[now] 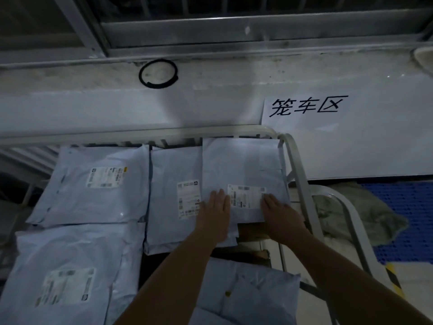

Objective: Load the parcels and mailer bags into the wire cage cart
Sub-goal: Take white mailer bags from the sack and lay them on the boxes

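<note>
The wire cage cart (297, 165) stands against a white wall, its pale metal rail curving round the right corner. Several pale blue mailer bags with white labels lie inside it. In the far right corner lies one mailer bag (243, 165); both my hands press flat on it. My left hand (216, 207) rests on its left edge beside the label, and my right hand (278, 212) rests on its right near edge. A second bag (171, 195) lies to its left, another (93, 184) at the far left. A brown cardboard parcel (253, 233) shows under the pressed bag.
A paper sign with black characters (307, 106) hangs on the wall above the cart. A window frame (234, 29) runs along the top. To the right are a second curved rail (346, 207), a crumpled grey-green cloth (375, 219) and a blue plastic pallet (410, 207).
</note>
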Demonstrator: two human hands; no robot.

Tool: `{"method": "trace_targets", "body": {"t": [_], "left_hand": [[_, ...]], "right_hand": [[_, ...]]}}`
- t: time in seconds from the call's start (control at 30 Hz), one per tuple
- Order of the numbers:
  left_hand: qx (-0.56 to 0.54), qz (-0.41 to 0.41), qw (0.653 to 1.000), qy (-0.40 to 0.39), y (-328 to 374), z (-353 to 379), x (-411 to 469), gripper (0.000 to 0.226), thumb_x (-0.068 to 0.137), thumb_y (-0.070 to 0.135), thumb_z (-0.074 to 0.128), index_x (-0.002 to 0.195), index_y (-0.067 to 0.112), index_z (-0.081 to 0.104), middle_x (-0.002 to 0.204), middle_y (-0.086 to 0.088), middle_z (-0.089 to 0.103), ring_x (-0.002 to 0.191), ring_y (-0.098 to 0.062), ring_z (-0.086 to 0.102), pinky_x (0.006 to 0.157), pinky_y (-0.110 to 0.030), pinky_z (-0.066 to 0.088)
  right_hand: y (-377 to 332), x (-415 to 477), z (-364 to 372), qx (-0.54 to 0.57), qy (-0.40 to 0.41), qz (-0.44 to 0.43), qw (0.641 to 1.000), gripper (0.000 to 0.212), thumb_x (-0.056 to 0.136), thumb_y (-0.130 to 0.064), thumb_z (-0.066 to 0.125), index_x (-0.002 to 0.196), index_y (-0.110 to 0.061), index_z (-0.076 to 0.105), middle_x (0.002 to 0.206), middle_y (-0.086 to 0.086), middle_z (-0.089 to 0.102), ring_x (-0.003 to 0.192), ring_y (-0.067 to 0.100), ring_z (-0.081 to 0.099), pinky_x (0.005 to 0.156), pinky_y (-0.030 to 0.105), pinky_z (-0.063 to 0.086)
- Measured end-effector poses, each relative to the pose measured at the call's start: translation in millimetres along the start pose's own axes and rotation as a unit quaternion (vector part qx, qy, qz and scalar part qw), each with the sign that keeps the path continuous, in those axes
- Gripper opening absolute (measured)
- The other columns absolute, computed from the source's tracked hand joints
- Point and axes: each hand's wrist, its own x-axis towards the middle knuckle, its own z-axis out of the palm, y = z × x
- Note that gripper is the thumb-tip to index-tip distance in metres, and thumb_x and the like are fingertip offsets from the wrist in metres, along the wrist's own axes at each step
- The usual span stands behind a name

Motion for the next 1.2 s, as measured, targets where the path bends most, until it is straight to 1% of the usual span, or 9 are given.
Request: {"method": "trace_targets", "body": {"t": [0.1,0.23,0.33,0.47,0.57,0.67,0.73,0.9,1.2], "left_hand": [[0.004,-0.003,1.0,0.022,4,9,5,0.09,0.098,0.033,0.056,0.156,0.001,-0.005,0.164,-0.021,-0.01,0.151,-0.041,-0.005,0.118,-0.062,0.016],[0.033,0.008,0.999,0.02,3,10,7,0.081,0.102,0.036,0.044,0.156,0.001,-0.004,0.164,-0.019,-0.011,0.151,-0.039,-0.005,0.117,-0.065,0.007],[0.021,0.021,0.999,0.028,1,17,3,0.078,0.102,0.041,0.038,0.157,0.003,-0.003,0.165,-0.017,-0.009,0.152,-0.036,-0.003,0.116,-0.065,0.005],[-0.046,0.061,0.993,0.085,2,21,4,0.087,0.091,0.058,0.041,0.156,0.006,0.017,0.166,-0.014,0.002,0.153,-0.028,-0.002,0.118,-0.063,0.01],[-0.094,0.05,0.99,0.088,3,18,13,0.087,0.093,0.065,0.036,0.157,0.011,0.015,0.167,-0.009,-0.005,0.153,-0.026,-0.01,0.121,-0.06,0.006],[-0.104,0.028,0.989,0.105,-3,16,36,0.078,0.096,0.063,0.01,0.159,0.017,0.014,0.167,-0.007,-0.006,0.153,-0.028,-0.01,0.121,-0.059,0.006],[-0.125,0.008,0.983,0.133,-8,12,53,0.081,0.091,0.062,0.0,0.158,0.018,0.019,0.167,-0.008,-0.001,0.153,-0.031,-0.005,0.12,-0.06,0.009],[-0.091,-0.018,0.976,0.195,-9,8,97,0.073,0.096,0.058,0.019,0.155,0.015,0.027,0.166,-0.018,0.005,0.153,-0.036,0.0,0.119,-0.062,0.013],[-0.063,-0.035,0.961,0.269,-10,45,119,0.073,0.098,0.059,0.027,0.159,0.02,0.022,0.167,-0.012,0.005,0.154,-0.032,0.0,0.119,-0.059,0.01]], "right_hand": [[-4,9,12,-0.014,-0.008,0.003,1.0,0.092,0.091,-0.036,0.065,0.157,-0.006,0.009,0.166,0.015,0.004,0.154,0.03,0.008,0.121,0.053,0.023],[-1,20,15,0.004,0.013,0.004,1.0,0.089,0.091,-0.035,0.069,0.156,-0.002,0.019,0.165,0.017,0.003,0.151,0.034,0.018,0.117,0.057,0.03],[7,16,14,0.003,-0.047,-0.034,0.998,0.085,0.101,-0.031,0.053,0.157,-0.001,-0.003,0.165,0.019,-0.013,0.154,0.032,-0.001,0.123,0.052,0.016],[19,1,13,0.007,-0.056,-0.069,0.996,0.076,0.104,-0.031,0.042,0.157,0.0,-0.003,0.163,0.017,-0.015,0.154,0.031,-0.001,0.123,0.05,0.016],[20,-5,13,0.012,-0.042,-0.072,0.996,0.085,0.098,-0.054,0.027,0.157,-0.001,-0.002,0.161,0.013,-0.019,0.154,0.03,-0.005,0.123,0.05,0.006],[13,9,4,0.087,-0.006,-0.06,0.994,0.119,0.071,-0.09,0.001,0.157,-0.007,-0.01,0.16,0.004,-0.023,0.152,0.023,-0.016,0.124,0.047,-0.004],[10,38,2,0.128,0.062,-0.039,0.989,0.117,0.072,-0.091,-0.005,0.158,-0.012,-0.008,0.162,0.006,-0.02,0.152,0.023,-0.016,0.124,0.049,0.0],[16,110,9,0.108,0.119,0.015,0.987,0.079,0.095,-0.063,0.02,0.159,-0.017,0.017,0.167,0.013,0.004,0.154,0.034,0.003,0.119,0.063,0.014],[23,132,41,0.102,0.168,0.043,0.98,0.078,0.092,-0.07,0.017,0.16,-0.033,0.003,0.168,0.003,-0.01,0.154,0.029,-0.004,0.122,0.055,-0.003]]}}
